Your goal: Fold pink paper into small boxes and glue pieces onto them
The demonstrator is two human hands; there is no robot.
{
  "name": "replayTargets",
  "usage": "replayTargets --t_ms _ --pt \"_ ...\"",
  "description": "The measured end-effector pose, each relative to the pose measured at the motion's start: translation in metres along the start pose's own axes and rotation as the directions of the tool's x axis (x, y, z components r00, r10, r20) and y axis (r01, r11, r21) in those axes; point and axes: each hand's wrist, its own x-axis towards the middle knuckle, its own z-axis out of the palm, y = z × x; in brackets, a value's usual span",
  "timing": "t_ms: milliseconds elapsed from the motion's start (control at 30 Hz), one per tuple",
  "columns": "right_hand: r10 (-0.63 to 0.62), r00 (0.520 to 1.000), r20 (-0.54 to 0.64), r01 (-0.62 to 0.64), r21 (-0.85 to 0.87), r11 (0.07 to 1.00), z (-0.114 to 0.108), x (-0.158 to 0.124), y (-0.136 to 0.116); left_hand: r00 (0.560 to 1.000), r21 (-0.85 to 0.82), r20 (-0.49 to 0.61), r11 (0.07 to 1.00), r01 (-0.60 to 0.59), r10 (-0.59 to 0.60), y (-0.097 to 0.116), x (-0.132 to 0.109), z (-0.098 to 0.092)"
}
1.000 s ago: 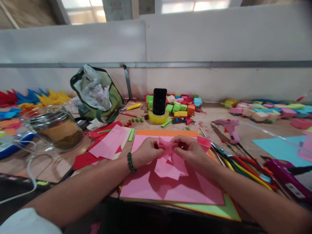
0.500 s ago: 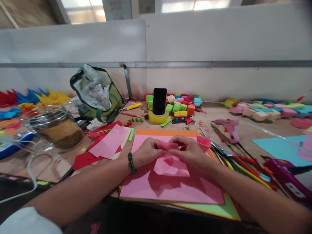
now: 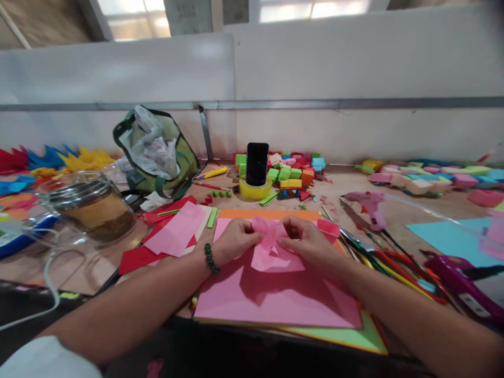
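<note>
A folded piece of pink paper (image 3: 277, 257) is held up between my two hands, its lower flap hanging toward me. My left hand (image 3: 236, 240) pinches its left edge between thumb and fingers. On the opposite side my right hand (image 3: 309, 242) grips the paper's right edge the same way. Below them lies a stack of coloured sheets with a pink sheet (image 3: 275, 307) on top, shaded by my hands. A small folded pink paper piece (image 3: 329, 229) sits just beyond my right hand.
Scissors (image 3: 364, 242) and a pink glue gun (image 3: 368, 205) lie to the right. A phone (image 3: 257, 164) leans in a yellow tape roll (image 3: 255, 190) before several folded paper blocks (image 3: 291, 173). Left are pink and red paper pieces (image 3: 177, 231), a glass jar (image 3: 92, 210) and a green bag (image 3: 183, 163).
My hands have tilted the pink paper, so its upper folds now stand up more between my fingers. The lower flap has risen slightly.
</note>
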Motion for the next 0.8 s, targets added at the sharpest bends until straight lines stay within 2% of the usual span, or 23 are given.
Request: replayTargets --t_ms 133,367,633,800 --pt "0.043 0.999 -0.016 -0.042 0.049 0.998 -0.005 0.003 0.005 0.998 0.003 -0.039 0.999 0.049 -0.048 0.008 -0.002 -0.004" --pt "-0.073 0.994 -0.087 0.066 -0.074 0.995 -0.002 -0.006 -0.007 0.997 0.034 -0.051 0.998 0.058 -0.056 0.011 -0.004 -0.002" --pt "-0.178 0.982 -0.067 0.167 -0.148 0.975 0.007 -0.014 -0.011 0.996 -0.024 0.028 0.996 -0.084 0.084 -0.005 -0.001 0.005" --pt "-0.265 0.964 0.019 0.262 -0.229 0.937 0.010 -0.018 -0.006 0.985 0.006 0.054 0.986 -0.166 0.166 -0.011 0.000 0.006"
